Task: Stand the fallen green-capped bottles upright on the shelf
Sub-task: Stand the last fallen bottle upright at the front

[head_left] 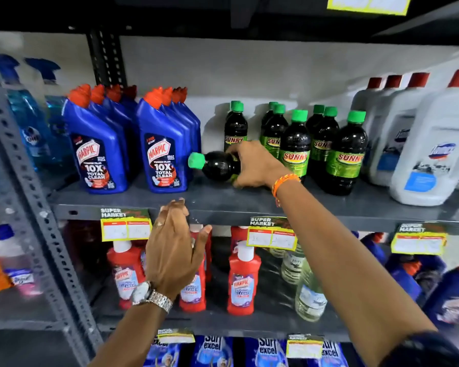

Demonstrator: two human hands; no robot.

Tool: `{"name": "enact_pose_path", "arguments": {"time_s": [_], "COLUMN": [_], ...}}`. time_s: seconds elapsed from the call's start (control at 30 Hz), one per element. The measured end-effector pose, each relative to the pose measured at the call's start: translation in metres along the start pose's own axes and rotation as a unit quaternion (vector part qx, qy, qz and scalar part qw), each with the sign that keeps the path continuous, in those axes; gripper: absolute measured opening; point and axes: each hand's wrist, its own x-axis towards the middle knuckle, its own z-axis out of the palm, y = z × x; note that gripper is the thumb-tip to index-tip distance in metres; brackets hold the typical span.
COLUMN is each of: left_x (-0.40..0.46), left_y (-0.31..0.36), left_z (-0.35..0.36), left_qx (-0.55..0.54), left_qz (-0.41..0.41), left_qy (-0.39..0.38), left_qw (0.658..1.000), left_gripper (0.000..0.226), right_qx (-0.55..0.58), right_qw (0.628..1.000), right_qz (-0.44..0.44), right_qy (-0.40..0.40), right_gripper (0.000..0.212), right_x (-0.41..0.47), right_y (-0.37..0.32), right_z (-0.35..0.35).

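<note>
A dark bottle with a green cap (215, 165) lies on its side on the grey shelf (133, 201), cap pointing left. My right hand (255, 165) is closed around its body. Behind and to the right, several green-capped Sunny bottles (345, 152) stand upright in rows. My left hand (174, 242) hovers below the shelf's front edge, fingers spread, holding nothing.
Blue Harpic bottles (162, 147) stand just left of the fallen bottle's cap. White jugs with red caps (429, 144) fill the right end of the shelf. Red Harpic bottles (243, 279) and clear bottles sit on the shelf below, behind yellow price tags (272, 237).
</note>
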Motion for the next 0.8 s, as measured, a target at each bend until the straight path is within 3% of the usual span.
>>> {"name": "enact_pose_path", "arguments": {"time_s": [0.1,0.23,0.43,0.57,0.67,0.8], "left_x": [0.000,0.002,0.014,0.017,0.015,0.015], "left_y": [0.001,0.006,-0.010,-0.031,-0.034,-0.026], "left_z": [0.001,-0.003,-0.005,0.002,0.008,0.015], "left_qx": [0.006,0.048,0.103,0.111,0.115,0.108], "left_qz": [-0.004,-0.001,0.064,0.125,0.131,0.095], "left_qy": [-0.007,-0.026,-0.023,-0.044,-0.042,-0.020], "left_qw": [1.000,0.999,0.992,0.985,0.984,0.989], "left_gripper": [0.045,0.057,0.052,0.056,0.058,0.054], "right_qx": [0.052,0.189,0.298,0.310,0.309,0.207], "right_qw": [0.992,0.952,0.908,0.907,0.908,0.924], "right_qz": [0.067,0.168,0.235,0.219,0.223,0.264], "right_qy": [0.090,0.173,0.179,0.181,0.175,0.185], "right_gripper": [0.069,0.062,0.045,0.037,0.057,0.094], "right_x": [-0.004,-0.010,-0.011,-0.016,-0.020,-0.022], "right_y": [-0.003,-0.003,-0.005,-0.008,-0.010,-0.021], "right_z": [0.000,0.003,0.013,0.016,0.018,0.024]}}
